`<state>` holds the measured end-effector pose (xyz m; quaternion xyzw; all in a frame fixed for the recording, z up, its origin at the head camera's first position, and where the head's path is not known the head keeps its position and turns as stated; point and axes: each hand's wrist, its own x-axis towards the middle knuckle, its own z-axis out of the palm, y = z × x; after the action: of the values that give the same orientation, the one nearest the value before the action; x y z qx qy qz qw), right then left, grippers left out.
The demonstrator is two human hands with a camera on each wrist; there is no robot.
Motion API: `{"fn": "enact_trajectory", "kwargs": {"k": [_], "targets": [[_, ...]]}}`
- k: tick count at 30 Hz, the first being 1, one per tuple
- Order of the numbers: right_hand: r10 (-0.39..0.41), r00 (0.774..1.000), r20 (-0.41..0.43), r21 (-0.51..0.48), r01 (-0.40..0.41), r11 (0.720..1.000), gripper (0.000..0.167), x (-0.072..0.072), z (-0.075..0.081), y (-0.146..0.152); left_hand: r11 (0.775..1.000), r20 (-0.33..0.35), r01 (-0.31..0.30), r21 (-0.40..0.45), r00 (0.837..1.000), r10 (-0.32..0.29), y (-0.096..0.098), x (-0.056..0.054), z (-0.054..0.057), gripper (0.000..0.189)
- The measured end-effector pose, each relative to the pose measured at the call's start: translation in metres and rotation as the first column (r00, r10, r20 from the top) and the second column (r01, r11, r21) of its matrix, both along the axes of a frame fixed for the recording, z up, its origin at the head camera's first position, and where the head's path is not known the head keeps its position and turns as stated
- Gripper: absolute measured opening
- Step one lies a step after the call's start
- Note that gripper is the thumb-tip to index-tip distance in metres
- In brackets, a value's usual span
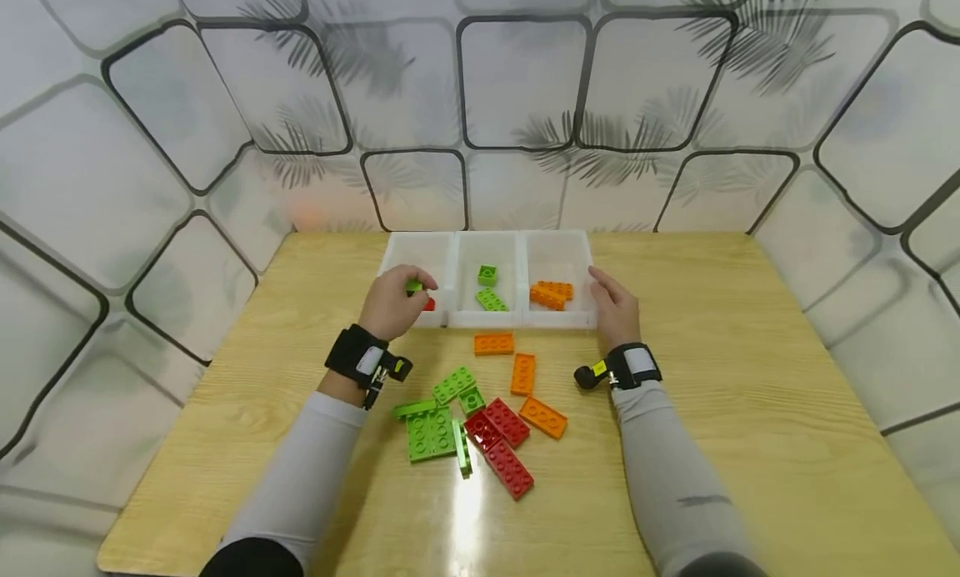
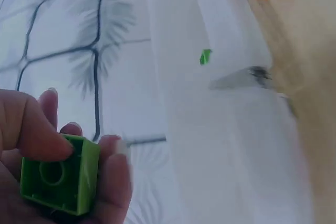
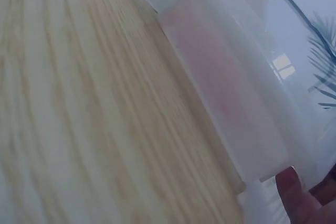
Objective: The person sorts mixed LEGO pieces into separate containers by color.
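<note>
My left hand [image 1: 397,298] is over the front of the left compartment of a white tray [image 1: 487,319]. It pinches a small square green toy brick [image 2: 89,177], whose hollow underside faces the camera in the left wrist view. Just beyond the fingers, a red brick [image 1: 429,304] shows in that compartment. At the tray's right end, my right hand [image 1: 618,310] touches the outer wall with fingers extended. Its fingertips [image 3: 290,190] appear beside the tray's corner in the right wrist view.
Two green bricks [image 1: 491,299] lie in the middle compartment and orange bricks [image 1: 549,297] in the right one. In front of the tray, loose orange bricks [image 1: 523,374], a cluster of green bricks [image 1: 431,434] and red bricks [image 1: 510,469] lie on the wooden table [image 1: 750,444].
</note>
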<state>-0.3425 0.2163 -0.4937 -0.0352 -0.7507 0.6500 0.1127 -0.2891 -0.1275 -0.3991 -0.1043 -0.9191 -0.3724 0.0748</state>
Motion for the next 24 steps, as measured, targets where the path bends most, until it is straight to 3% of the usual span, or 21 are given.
{"fn": "enact_trajectory", "kwargs": {"k": [4,7,9,10,12,14,16,20,24], "targets": [[0.004,1.000,-0.003,-0.030,-0.004,1.000,0.035,0.002,-0.002,0.000,0.986,0.002,0.101,-0.136,0.995,-0.101,0.038,-0.028,0.013,0.027],[0.013,1.000,-0.005,-0.033,-0.013,0.999,0.035,0.005,0.003,0.001,0.947,0.031,0.194,-0.255,0.981,-0.192,0.063,-0.046,0.012,0.035],[0.012,1.000,-0.018,-0.031,-0.012,0.999,0.035,0.004,0.001,0.003,0.888,0.025,0.251,-0.386,0.965,-0.262,0.077,-0.056,0.005,0.036],[0.012,1.000,-0.026,-0.023,-0.013,1.000,0.035,0.004,0.001,0.003,0.845,0.013,0.265,-0.463,0.956,-0.293,0.081,-0.060,0.000,0.034],[0.011,0.999,-0.043,-0.014,-0.011,1.000,0.035,0.002,-0.001,0.004,0.755,-0.015,0.264,-0.600,0.940,-0.340,0.088,-0.067,-0.011,0.029],[0.003,0.998,-0.055,0.000,-0.003,1.000,0.034,0.000,-0.006,0.006,0.688,-0.025,0.248,-0.682,0.932,-0.361,0.093,-0.071,-0.021,0.025],[0.019,0.999,-0.049,0.011,-0.018,1.000,0.035,0.003,-0.005,0.004,0.688,-0.002,0.248,-0.682,0.940,-0.341,0.094,-0.071,-0.031,0.024],[0.050,0.998,-0.028,-0.011,-0.050,0.999,0.036,0.013,0.010,0.001,0.747,0.062,0.279,-0.603,0.951,-0.304,0.096,-0.070,-0.043,0.027],[0.062,0.998,-0.029,-0.008,-0.063,0.998,0.037,0.021,0.025,0.001,0.785,0.068,0.285,-0.550,0.952,-0.298,0.097,-0.068,-0.045,0.025]]}}
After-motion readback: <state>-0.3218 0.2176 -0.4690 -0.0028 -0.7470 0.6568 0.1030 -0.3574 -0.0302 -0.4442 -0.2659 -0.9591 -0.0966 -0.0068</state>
